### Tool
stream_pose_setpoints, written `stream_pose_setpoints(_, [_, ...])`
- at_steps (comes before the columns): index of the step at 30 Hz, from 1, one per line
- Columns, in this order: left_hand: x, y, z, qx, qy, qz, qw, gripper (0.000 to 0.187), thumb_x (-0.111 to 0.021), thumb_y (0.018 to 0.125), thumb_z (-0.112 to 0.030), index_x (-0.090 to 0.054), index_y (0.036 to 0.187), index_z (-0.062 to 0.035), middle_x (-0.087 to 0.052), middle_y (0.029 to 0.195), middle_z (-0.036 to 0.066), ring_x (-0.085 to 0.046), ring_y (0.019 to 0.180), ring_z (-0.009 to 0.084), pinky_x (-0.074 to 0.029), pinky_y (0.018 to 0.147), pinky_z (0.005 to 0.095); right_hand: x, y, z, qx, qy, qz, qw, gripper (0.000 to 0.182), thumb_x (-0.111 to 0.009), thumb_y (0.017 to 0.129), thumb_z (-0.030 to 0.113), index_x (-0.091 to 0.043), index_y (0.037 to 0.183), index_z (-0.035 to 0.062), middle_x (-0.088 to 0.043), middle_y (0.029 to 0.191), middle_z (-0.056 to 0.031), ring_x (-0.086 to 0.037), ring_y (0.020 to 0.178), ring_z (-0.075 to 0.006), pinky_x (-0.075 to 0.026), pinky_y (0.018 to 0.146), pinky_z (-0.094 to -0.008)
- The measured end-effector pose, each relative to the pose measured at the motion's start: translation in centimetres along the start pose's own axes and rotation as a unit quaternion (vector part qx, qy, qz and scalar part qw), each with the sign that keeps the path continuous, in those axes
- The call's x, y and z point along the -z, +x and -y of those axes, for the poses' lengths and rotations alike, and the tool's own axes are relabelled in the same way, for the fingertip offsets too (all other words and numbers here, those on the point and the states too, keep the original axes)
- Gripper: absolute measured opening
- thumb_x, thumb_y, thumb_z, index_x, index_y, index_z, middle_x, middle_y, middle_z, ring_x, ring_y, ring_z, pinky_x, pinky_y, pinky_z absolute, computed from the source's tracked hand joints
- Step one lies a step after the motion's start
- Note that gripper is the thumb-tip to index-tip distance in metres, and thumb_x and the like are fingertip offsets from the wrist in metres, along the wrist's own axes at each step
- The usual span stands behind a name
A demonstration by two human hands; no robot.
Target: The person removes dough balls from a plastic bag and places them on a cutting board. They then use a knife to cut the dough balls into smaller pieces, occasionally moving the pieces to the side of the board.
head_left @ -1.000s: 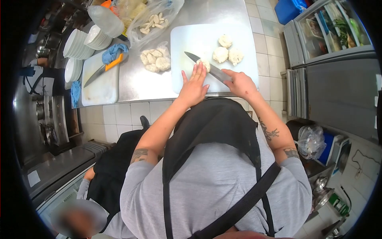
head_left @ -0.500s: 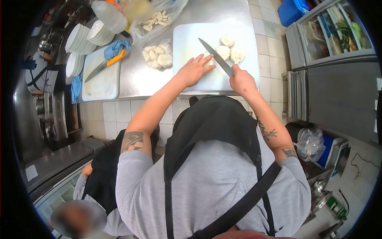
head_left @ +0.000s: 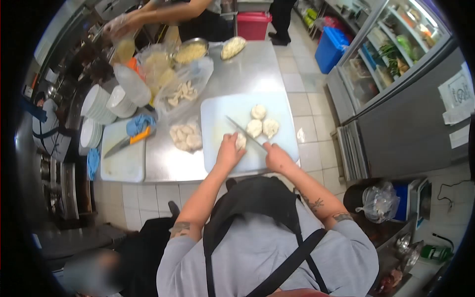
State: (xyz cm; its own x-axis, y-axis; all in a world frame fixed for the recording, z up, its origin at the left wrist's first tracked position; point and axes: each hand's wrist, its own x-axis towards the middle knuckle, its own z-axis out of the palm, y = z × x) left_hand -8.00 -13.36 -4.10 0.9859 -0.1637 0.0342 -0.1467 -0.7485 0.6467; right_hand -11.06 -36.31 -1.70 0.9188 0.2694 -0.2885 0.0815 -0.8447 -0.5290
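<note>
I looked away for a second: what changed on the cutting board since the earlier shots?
The left hand, flat beside the blade half a second ago, now grips a white piece. The knife, raised then, has come down against that piece. The right hand still holds the handle; three pieces remain on the board.

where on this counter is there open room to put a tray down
Bare steel shows on the table beyond the white cutting board, right of the bowl. A narrow strip lies between the second board and the white board. Crowded: the far left, with bags and plate stacks.
</note>
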Motion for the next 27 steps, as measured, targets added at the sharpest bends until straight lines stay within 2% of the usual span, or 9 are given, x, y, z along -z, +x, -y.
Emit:
stream_pose_setpoints(3, [0.6, 0.2, 0.2, -0.019, 0.019, 0.021, 0.999, 0.074, -0.085, 0.078, -0.02, -0.054, 0.142, 0.0007, -0.057, 0.132, 0.021, -0.058, 0.122, 0.0393, -0.05, 0.103, 0.0439, -0.3, -0.2, 0.6, -0.007, -0.012, 0.002, 1.0, 0.041, -0.054, 0.09, 0.004, -0.05, 0.131, 0.0059, -0.058, 0.115, -0.0302, -0.065, 0.103, -0.0499, -0.055, 0.089, -0.0542])
stream_pose_setpoints(6, [0.6, -0.1, 0.4, -0.047, 0.002, -0.003, 0.999, 0.072, -0.083, 0.079, -0.019, -0.052, 0.142, 0.0001, -0.057, 0.135, 0.019, -0.056, 0.123, 0.0402, -0.047, 0.106, 0.0455, -0.8, -1.0, 0.8, -0.002, -0.008, -0.001, 1.0, 0.044, -0.055, 0.092, 0.006, -0.049, 0.135, 0.0085, -0.058, 0.115, -0.0286, -0.066, 0.102, -0.049, -0.056, 0.087, -0.0537])
stream_pose_setpoints(12, [0.6, -0.4, 0.7, -0.032, -0.021, 0.003, 0.999, 0.068, -0.083, 0.079, -0.02, -0.053, 0.137, -0.0003, -0.06, 0.133, 0.02, -0.056, 0.125, 0.0393, -0.047, 0.105, 0.0458, -0.8, -1.6, -0.4, 0.045, 0.0, -0.031, 0.998, 0.043, -0.055, 0.094, 0.01, -0.049, 0.136, 0.0094, -0.059, 0.11, -0.0268, -0.066, 0.094, -0.0486, -0.056, 0.082, -0.054])
stream_pose_setpoints(13, [0.6, -0.4, 0.5, -0.039, -0.012, -0.008, 0.999, 0.066, -0.083, 0.08, -0.022, -0.054, 0.135, -0.0018, -0.061, 0.132, 0.017, -0.056, 0.124, 0.0381, -0.049, 0.103, 0.0457, -0.7, -1.6, -0.5, 0.046, -0.005, -0.031, 0.998, 0.042, -0.054, 0.094, 0.011, -0.049, 0.136, 0.0102, -0.059, 0.11, -0.0274, -0.066, 0.093, -0.0484, -0.056, 0.081, -0.0541])
stream_pose_setpoints(16, [0.7, -0.5, -0.2, -0.017, 0.022, -0.002, 1.0, 0.065, -0.083, 0.08, -0.025, -0.055, 0.135, -0.0038, -0.062, 0.131, 0.014, -0.057, 0.122, 0.0363, -0.051, 0.1, 0.0454, -0.8, -1.5, -0.5, 0.06, -0.016, -0.059, 0.996, 0.034, -0.054, 0.095, 0.012, -0.051, 0.128, 0.0066, -0.063, 0.103, -0.0283, -0.067, 0.089, -0.0476, -0.056, 0.081, -0.055])
stream_pose_setpoints(19, [0.5, -0.6, 0.2, -0.038, 0.038, -0.01, 0.998, 0.065, -0.083, 0.08, -0.027, -0.055, 0.135, -0.0051, -0.063, 0.13, 0.012, -0.057, 0.12, 0.0352, -0.052, 0.098, 0.045, -1.0, -0.5, -0.7, 0.001, -0.027, 0.005, 1.0, 0.023, -0.054, 0.096, 0.014, -0.052, 0.116, 0.0032, -0.067, 0.094, -0.029, -0.068, 0.087, -0.0472, -0.055, 0.08, -0.0564])
stream_pose_setpoints(22, [0.3, -0.5, 0.8, -0.044, 0.025, -0.013, 0.999, 0.064, -0.084, 0.08, -0.027, -0.057, 0.134, -0.005, -0.064, 0.128, 0.012, -0.057, 0.119, 0.0359, -0.052, 0.098, 0.0451, -1.0, -0.9, -0.2, -0.002, -0.033, -0.014, 0.999, 0.016, -0.052, 0.097, 0.017, -0.053, 0.105, 0.0024, -0.069, 0.089, -0.0286, -0.068, 0.086, -0.0471, -0.055, 0.08, -0.0571])
stream_pose_setpoints(25, [0.0, -0.6, 1.5, -0.051, 0.005, -0.02, 0.998, 0.063, -0.084, 0.08, -0.028, -0.058, 0.134, -0.0049, -0.064, 0.129, 0.014, -0.057, 0.12, 0.0366, -0.051, 0.099, 0.0452, -1.1, -1.3, 0.1, 0.016, -0.037, -0.008, 0.999, 0.022, -0.05, 0.099, 0.02, -0.056, 0.111, 0.0022, -0.069, 0.093, -0.0289, -0.069, 0.09, -0.0472, -0.055, 0.081, -0.0576])
stream_pose_setpoints(27, [-0.5, -0.5, 2.3, -0.058, 0.007, -0.02, 0.998, 0.064, -0.083, 0.081, -0.029, -0.058, 0.135, -0.0044, -0.064, 0.13, 0.017, -0.057, 0.122, 0.0376, -0.05, 0.102, 0.0451, -1.5, -1.1, -0.3, 0.001, -0.044, 0.0, 0.999, 0.03, -0.048, 0.1, 0.021, -0.058, 0.121, 0.0024, -0.069, 0.095, -0.0278, -0.068, 0.09, -0.0467, -0.054, 0.082, -0.0578])
